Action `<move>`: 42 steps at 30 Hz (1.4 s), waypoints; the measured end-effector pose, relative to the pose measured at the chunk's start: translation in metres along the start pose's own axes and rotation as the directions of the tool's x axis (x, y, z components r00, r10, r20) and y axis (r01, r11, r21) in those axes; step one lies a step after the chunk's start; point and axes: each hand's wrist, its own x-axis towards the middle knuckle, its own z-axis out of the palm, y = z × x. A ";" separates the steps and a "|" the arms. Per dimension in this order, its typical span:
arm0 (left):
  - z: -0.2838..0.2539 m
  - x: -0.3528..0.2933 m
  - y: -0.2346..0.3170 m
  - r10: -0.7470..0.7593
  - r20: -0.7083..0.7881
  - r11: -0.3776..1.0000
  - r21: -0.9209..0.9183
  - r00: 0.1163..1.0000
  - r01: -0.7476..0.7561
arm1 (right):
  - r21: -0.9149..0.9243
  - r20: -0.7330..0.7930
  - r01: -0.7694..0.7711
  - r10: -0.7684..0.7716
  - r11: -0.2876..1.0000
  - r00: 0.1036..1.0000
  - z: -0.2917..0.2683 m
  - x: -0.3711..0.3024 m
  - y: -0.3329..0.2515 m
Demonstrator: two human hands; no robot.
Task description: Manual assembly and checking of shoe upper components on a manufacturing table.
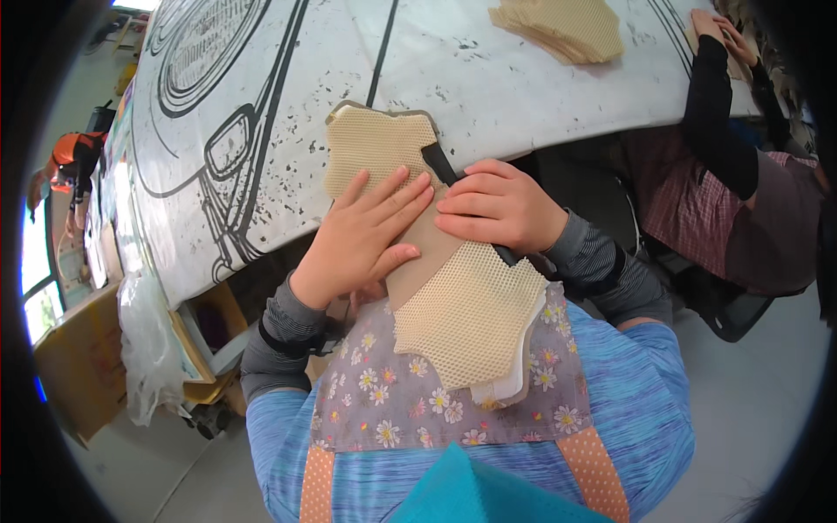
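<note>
A beige mesh piece (466,314) with notched, wavy edges lies lengthwise in front of me, its far end on the table and its near end over my apron. A smooth brown band (429,254) crosses its middle. My left hand (366,227) rests flat on the upper mesh and the band, fingers stretched out. On the right edge, my right hand (501,209) grips the piece with bent fingers pressed together; its thumb is hidden. A black strip (439,164) shows along that edge, above and below the right hand. White layers (516,383) stick out under the near end.
A white table cover (288,148) with black line drawings spreads ahead. On it, at the back, sits a stack of beige mesh pieces (567,30). A co-worker's arms (711,105) reach onto the table at right. At left are a clear plastic bag (148,349) and cardboard (78,366).
</note>
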 end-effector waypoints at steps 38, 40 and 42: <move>0.048 -0.118 0.031 -0.769 0.055 -0.388 -0.832 0.637 -0.397 | 0.025 0.165 0.128 -0.131 0.991 0.978 0.042 0.128 -0.029; 0.044 -0.147 0.038 -0.876 -0.177 0.009 -0.936 0.449 -0.352 | 0.085 0.246 0.203 -0.218 0.975 0.945 0.055 0.133 -0.033; 0.052 -0.190 0.046 -0.952 -0.263 0.195 -0.917 0.160 -0.347 | 0.072 0.294 0.270 -0.279 0.960 0.914 0.069 0.133 -0.026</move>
